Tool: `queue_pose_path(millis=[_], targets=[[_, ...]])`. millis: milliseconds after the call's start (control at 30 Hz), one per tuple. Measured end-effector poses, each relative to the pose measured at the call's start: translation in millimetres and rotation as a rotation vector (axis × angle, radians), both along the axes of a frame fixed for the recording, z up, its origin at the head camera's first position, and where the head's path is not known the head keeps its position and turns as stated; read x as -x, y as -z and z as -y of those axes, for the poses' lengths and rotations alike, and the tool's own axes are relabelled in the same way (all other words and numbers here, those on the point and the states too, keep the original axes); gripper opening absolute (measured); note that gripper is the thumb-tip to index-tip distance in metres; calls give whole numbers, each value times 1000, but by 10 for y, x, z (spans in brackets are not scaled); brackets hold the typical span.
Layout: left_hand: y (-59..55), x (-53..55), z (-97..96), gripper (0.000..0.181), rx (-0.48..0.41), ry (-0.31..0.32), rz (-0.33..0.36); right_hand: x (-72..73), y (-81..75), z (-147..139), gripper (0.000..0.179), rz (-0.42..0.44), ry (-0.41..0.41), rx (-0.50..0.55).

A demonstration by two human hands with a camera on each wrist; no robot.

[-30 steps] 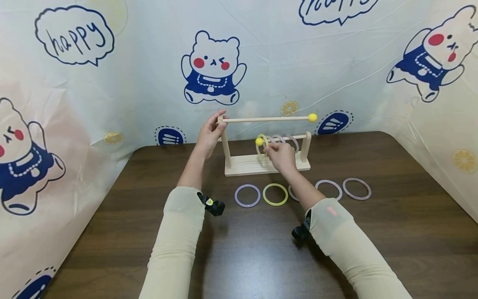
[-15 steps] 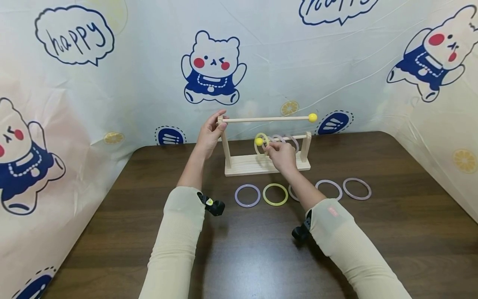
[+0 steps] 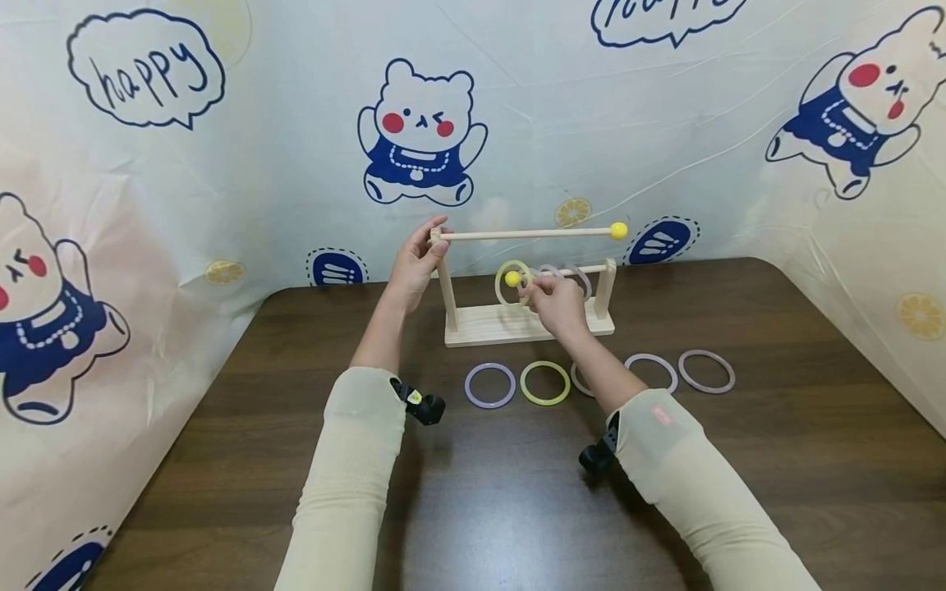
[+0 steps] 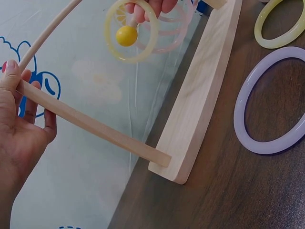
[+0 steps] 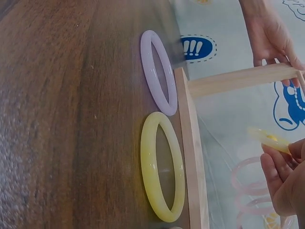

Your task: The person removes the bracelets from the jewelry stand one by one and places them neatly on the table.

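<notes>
A wooden ring stand (image 3: 491,327) has two horizontal rods, each tipped with a yellow ball. My left hand (image 3: 415,267) grips the top of its left post, thumb in front, where the upper rod (image 3: 528,235) joins. With the right hand (image 3: 559,308) I pinch a pale yellow ring (image 4: 136,60) at its right edge. That ring surrounds the ball end (image 4: 127,36) of the lower rod in the left wrist view. Several pale pink-lilac rings (image 3: 587,283) hang farther right on this rod, partly hidden behind my right hand.
Loose rings lie in a row on the dark wooden table (image 3: 296,460) before the stand: a purple ring (image 3: 467,387), a yellow ring (image 3: 545,402), and paler lilac ones (image 3: 702,354) to the right. My right forearm partly covers one. A printed cloth (image 3: 296,123) hangs behind.
The pinched yellow ring has shifted left along the lower rod to its ball end, the right fingers moving only slightly. My left hand and the stand stay put.
</notes>
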State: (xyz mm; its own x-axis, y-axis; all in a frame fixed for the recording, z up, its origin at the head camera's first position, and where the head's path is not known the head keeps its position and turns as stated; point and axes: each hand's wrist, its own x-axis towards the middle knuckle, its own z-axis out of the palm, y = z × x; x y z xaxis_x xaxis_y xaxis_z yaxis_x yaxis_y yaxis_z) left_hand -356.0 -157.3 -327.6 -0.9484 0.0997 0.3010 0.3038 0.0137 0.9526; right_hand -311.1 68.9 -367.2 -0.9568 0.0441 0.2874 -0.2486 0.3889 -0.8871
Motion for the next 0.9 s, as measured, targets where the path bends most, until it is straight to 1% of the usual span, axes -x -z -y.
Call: queue_pose_path(millis=[167,333,567,767,900], targets=[[2,5,0,42,-3,1,-5,-12,-10,9,19,55,-51,90],[0,-3,-10,43,-1,-2,-6,-47,-24,30,20,106,-80,169],[2,0,-8,43,-8,1,-5,-93,-26,39,21,183,-129,258],[-1,3,-8,43,-7,-1,-9,-116,-35,37,23,229,-178,341],[-9,0,-4,43,-4,-4,-4,-128,-33,35,23,280,-202,390]])
